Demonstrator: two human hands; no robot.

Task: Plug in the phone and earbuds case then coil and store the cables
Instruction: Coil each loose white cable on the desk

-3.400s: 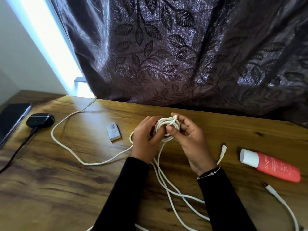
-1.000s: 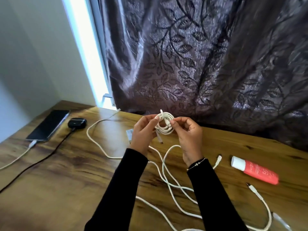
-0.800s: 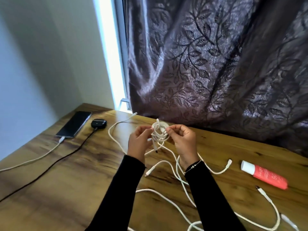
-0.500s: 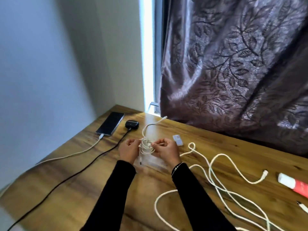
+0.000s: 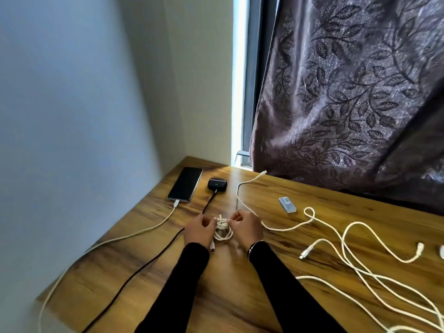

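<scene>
Two hands are working on one small coiled white cable bundle (image 5: 223,229), low over the brown wood-grain table (image 5: 240,296). Left hand (image 5: 199,231) has its fingers curled onto the left side of the bundle, right hand (image 5: 245,229) pinches the right side, so both are clamped on it. Can't really tell if the bundle is touching the tabletop or sitting just above it. Both arms are in black sleeves, and there's a thin beaded bracelet (image 5: 254,245) on the right wrist.

Back in the far left corner the black slab phone (image 5: 185,184) lies flat with a white charging cable (image 5: 115,241) plugged into its near end, running off the front-left edge. Just beside it on the right is the small black rounded earbuds case (image 5: 217,183) with a tiny green light showing, and a black cable (image 5: 144,263) plugged into it that passes just left of the left hand.

Right side of the table is a mess of loose white cables (image 5: 355,255), uncoiled, looping over each other, several connector ends lying free. One strand runs from behind the right hand up toward the dark purple leaf-patterned curtain (image 5: 348,92). A small grey rectangular box (image 5: 287,205) sits between that strand and the loose loops.
</scene>
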